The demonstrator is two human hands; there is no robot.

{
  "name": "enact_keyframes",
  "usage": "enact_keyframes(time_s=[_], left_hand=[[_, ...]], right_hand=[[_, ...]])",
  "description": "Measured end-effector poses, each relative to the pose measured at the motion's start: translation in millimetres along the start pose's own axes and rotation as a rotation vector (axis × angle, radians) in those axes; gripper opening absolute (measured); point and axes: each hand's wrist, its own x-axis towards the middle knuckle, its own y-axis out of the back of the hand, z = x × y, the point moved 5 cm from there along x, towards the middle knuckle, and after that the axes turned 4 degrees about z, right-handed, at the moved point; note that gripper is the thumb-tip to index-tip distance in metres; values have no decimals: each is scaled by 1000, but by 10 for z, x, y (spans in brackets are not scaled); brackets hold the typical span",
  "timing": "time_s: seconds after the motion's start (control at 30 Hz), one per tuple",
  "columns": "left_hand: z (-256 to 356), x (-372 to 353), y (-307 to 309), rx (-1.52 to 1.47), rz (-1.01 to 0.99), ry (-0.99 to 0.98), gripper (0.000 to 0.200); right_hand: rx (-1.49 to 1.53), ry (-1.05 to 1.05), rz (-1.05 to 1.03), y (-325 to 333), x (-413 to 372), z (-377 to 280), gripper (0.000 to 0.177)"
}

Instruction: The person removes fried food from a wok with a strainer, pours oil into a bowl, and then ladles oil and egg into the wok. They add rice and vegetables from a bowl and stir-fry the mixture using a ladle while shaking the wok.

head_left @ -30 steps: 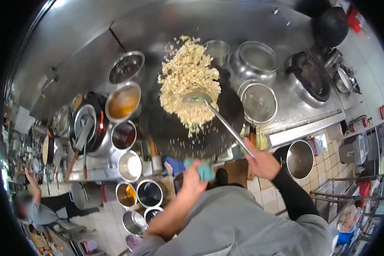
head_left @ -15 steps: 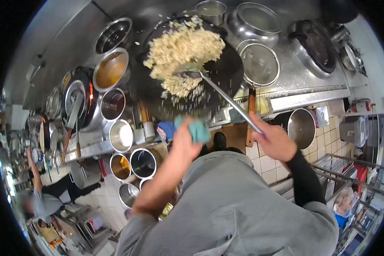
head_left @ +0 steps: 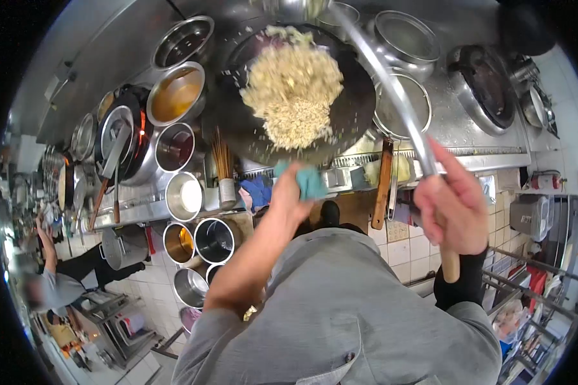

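My right hand is wrapped round the handle of a long metal ladle with a wooden grip end. The ladle is raised past the right side of the wok; its head is blurred at the top edge. My left hand grips a folded teal cloth at the near rim of the black wok. Whether a wok handle lies under the cloth is hidden. Fried rice is heaped in the wok, its upper part smeared by motion, with loose grains around it. Pale and purplish pieces show at the far side.
A mesh strainer rests right of the wok. Left stand a bowl of brownish liquid, several pots and a bamboo brush. A wooden-handled tool juts over the front edge. Another person is at far left.
The ladle has come up out of the rice, its head now at the top edge. My right hand has moved right. The rice has gathered towards the wok's middle; my left hand still holds the cloth.
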Motion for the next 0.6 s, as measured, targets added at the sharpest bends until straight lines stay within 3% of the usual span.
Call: enact_keyframes(time_s=[0.07,0.13,0.2,0.27,0.33,0.4,0.47,0.53,0.6], left_hand=[[178,566,-134,62,-169,-78,20],[301,897,-172,65,-59,-128,24],[389,1128,-140,134,-131,-127,23],[440,1200,-60,169,-123,-166,23],[469,1135,1,183,-46,-240,24],[366,923,216,162,40,-213,31],[231,778,591,200,45,-221,31],[77,543,1133,239,25,-207,35],[-75,188,1597,233,80,-111,36]], right_hand=[[205,57,9,-95,25,-201,51],[587,46,-359,-243,316,-158,51],[1085,-64,-684,-388,622,191,51],[1309,-130,-719,-492,991,767,52],[1157,-226,-583,-407,1495,1467,46],[1162,-508,-456,-259,2107,2089,38],[983,-407,-384,-23,2543,2332,32],[738,-238,-168,6,2165,1839,34],[602,-163,113,519,1965,2410,34]])
